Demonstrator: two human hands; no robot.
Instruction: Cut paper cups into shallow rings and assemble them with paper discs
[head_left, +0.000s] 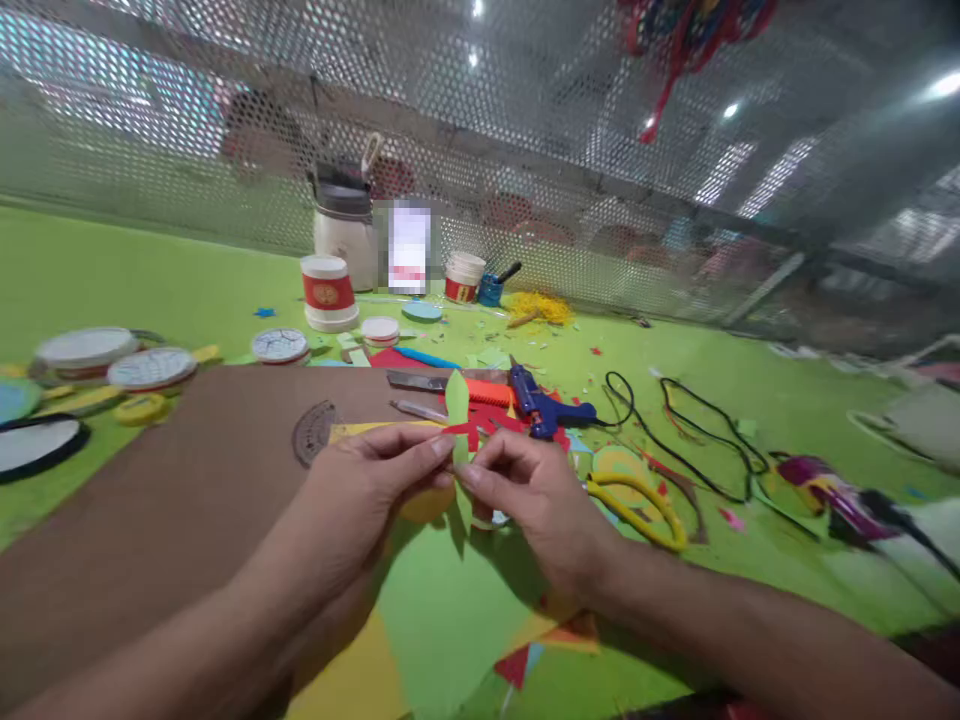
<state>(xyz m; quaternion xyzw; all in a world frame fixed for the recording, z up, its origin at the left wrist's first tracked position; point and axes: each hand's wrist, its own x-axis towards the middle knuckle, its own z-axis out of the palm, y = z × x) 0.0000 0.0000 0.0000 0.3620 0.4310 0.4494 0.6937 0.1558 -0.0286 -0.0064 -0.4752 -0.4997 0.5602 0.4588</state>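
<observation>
My left hand point(367, 480) and my right hand point(529, 495) meet over the table's middle, both pinching a light green leaf-shaped paper piece point(457, 400) that stands upright between the fingertips. Under the hands lie sheets of green paper point(450, 610) and yellow paper point(360, 680), and red paper scraps point(487, 420) lie just behind. A blue glue gun point(544, 405) lies behind my right hand. Yellow-handled scissors point(637, 505) rest to its right.
A brown board point(172, 490) covers the left of the green table point(112, 280). Round lids and discs point(150, 367) lie at far left. Cups and a white jug point(345, 235) stand at the back by a perforated metal screen. A black cord point(697, 440) trails right.
</observation>
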